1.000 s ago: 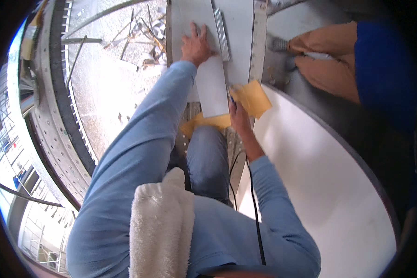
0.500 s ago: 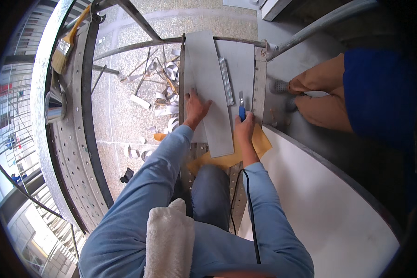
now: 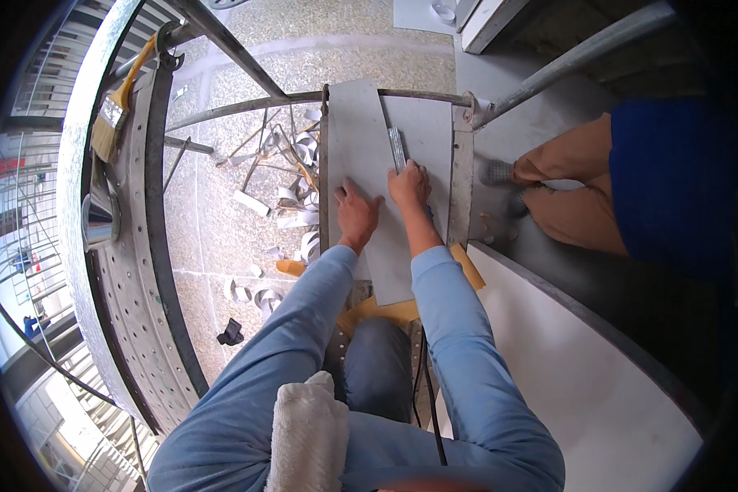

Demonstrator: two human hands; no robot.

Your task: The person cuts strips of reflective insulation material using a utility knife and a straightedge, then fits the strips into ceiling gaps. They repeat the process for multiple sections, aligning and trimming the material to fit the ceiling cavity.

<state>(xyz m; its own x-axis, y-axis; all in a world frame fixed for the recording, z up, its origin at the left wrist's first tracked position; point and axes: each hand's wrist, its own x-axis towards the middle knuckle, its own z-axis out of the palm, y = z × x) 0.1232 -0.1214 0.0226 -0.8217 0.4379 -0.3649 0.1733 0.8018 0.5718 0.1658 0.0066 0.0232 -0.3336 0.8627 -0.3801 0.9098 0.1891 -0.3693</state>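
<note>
My left hand (image 3: 357, 215) rests with spread fingers on a long, narrow grey board (image 3: 353, 115), which lies over a wider grey board (image 3: 426, 131). My right hand (image 3: 410, 185) has its fingers closed on the lower end of a silver metal strip (image 3: 396, 141) lying beside the narrow board. Something dark blue, mostly hidden, shows behind my right wrist. A yellow sheet (image 3: 467, 267) sticks out from under the near end of the boards.
Scaffold rails (image 3: 246, 57) frame the platform. At left are a perforated plank (image 3: 143, 328) and a paintbrush (image 3: 111, 123). Scraps (image 3: 299, 197) litter the speckled floor. A white panel (image 3: 574, 369) stands at right, beyond which another person's legs and blue clothing (image 3: 672, 180) show.
My right hand held a blue utility knife at the board's near right; it has moved up-left onto the metal strip. My left hand has come down from high on the narrow board since a second ago.
</note>
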